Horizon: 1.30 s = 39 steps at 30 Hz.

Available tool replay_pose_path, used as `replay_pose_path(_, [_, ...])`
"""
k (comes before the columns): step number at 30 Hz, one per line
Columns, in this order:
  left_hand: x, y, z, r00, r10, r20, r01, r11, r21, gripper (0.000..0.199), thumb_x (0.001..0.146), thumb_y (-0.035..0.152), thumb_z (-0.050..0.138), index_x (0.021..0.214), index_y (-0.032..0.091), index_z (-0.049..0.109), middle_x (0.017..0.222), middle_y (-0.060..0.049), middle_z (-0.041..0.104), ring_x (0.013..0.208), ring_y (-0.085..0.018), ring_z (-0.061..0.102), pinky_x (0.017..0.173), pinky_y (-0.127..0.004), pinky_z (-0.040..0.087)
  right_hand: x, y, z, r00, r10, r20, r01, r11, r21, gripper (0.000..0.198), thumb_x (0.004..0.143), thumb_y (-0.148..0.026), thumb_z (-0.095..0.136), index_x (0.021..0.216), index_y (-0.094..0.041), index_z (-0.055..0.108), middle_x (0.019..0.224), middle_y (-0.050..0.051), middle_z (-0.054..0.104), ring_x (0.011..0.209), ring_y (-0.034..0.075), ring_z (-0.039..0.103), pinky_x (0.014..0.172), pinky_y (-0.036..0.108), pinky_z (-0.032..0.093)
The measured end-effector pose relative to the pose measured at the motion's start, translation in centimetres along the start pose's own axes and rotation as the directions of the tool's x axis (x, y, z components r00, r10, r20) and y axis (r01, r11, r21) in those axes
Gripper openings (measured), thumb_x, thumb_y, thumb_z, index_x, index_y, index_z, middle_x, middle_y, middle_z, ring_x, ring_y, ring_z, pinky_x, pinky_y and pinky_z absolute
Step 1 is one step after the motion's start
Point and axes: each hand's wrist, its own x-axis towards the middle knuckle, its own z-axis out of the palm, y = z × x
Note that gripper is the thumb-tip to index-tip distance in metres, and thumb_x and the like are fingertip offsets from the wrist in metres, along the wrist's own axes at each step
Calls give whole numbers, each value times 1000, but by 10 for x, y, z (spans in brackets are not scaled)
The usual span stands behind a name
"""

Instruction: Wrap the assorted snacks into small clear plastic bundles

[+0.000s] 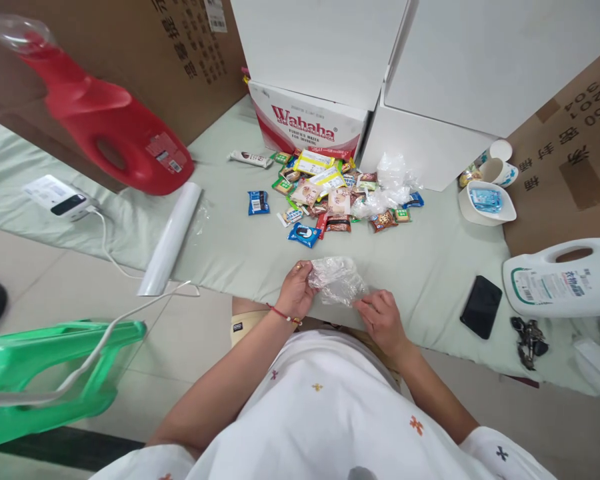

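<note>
A crinkled clear plastic bag (337, 280) is stretched between my hands at the near edge of the cloth-covered table. My left hand (297, 290) grips its left side, and my right hand (381, 317) pinches its lower right corner. I cannot make out anything inside the bag. Just beyond it lies a pile of small wrapped snacks (307, 193) in blue, yellow, green, red and pink. A blue snack packet (305, 235) is nearest to the bag. More crumpled clear plastic (393, 180) rests on the right of the pile.
Behind the pile stand a Wahaha carton (305, 123) and white boxes (430, 133). To the left are a red jug (115, 127), a white roll (170, 240) and a power strip (55, 198). On the right sit a white tub (487, 212), a phone (481, 307), keys (529, 341) and a white jug (565, 283).
</note>
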Motion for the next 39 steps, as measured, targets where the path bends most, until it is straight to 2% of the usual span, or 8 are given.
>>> replay_pose_path(4, [-3, 0, 0, 999, 23, 49, -19, 996, -83, 42, 65, 37, 87, 77, 20, 50, 70, 6, 56, 61, -9, 56, 56, -21, 48, -6, 9, -1, 933, 359, 15, -348, 893, 287, 21, 100, -33, 55, 106, -26, 74, 105, 8, 69, 99, 23, 61, 87, 42, 52])
replay_pose_path(9, [-6, -6, 5, 987, 80, 142, -65, 992, -108, 44, 65, 41, 89, 79, 20, 52, 73, 6, 57, 66, -9, 58, 62, -21, 51, 16, 19, 4, 525, 843, 114, -643, 305, 702, 63, 89, -66, 59, 138, -26, 56, 130, 13, 65, 110, 27, 65, 80, 40, 60])
replay_pose_path(15, [-15, -11, -5, 966, 236, 102, -250, 953, 171, 42, 81, 58, 72, 97, 22, 56, 103, -4, 62, 94, -19, 62, 79, -31, 53, 44, 4, 16, 492, 795, 355, -662, 77, 746, 49, 65, -57, 85, 97, -22, 69, 86, 5, 71, 78, 21, 66, 64, 30, 54])
replay_pose_path(20, [-26, -12, -19, 666, 616, 421, -707, 340, 621, 68, 69, 53, 84, 125, 23, 59, 135, -15, 55, 133, -35, 46, 113, -49, 34, 56, 0, 13, 482, 798, 361, -648, 48, 760, 45, 60, -55, 87, 82, -22, 67, 76, 1, 65, 70, 16, 60, 57, 25, 47])
replay_pose_path(23, [-17, -19, -17, 679, 492, 545, -683, 148, 716, 35, 79, 39, 76, 109, 23, 70, 119, -14, 66, 127, -36, 50, 113, -54, 28, 55, 3, 12, 473, 775, 420, -675, 12, 738, 47, 56, -54, 90, 80, -21, 67, 72, 0, 64, 68, 16, 59, 54, 24, 45])
replay_pose_path(26, [-1, -24, -14, 764, 399, 507, -621, 238, 747, 17, 88, 34, 62, 82, 22, 72, 86, -9, 68, 97, -29, 60, 98, -47, 40, 47, 9, 12, 463, 793, 396, -698, 51, 714, 48, 58, -58, 88, 80, -21, 67, 71, 0, 64, 66, 16, 58, 51, 24, 44])
replay_pose_path(33, [12, 1, -19, 915, 337, 223, -401, 821, 407, 38, 82, 56, 68, 75, 20, 63, 69, 2, 57, 67, -13, 51, 65, -25, 43, 20, 30, 2, 443, 832, 333, -700, 89, 709, 46, 62, -56, 86, 84, -21, 67, 70, -1, 64, 59, 13, 54, 46, 22, 40])
replay_pose_path(39, [19, 15, -23, 978, 208, 32, -210, 964, 164, 42, 66, 50, 84, 75, 19, 56, 65, 6, 50, 56, -8, 46, 49, -19, 39, 17, 28, -2, 462, 796, 392, -726, 85, 682, 45, 64, -58, 85, 77, -20, 64, 63, -2, 62, 53, 11, 50, 43, 21, 37])
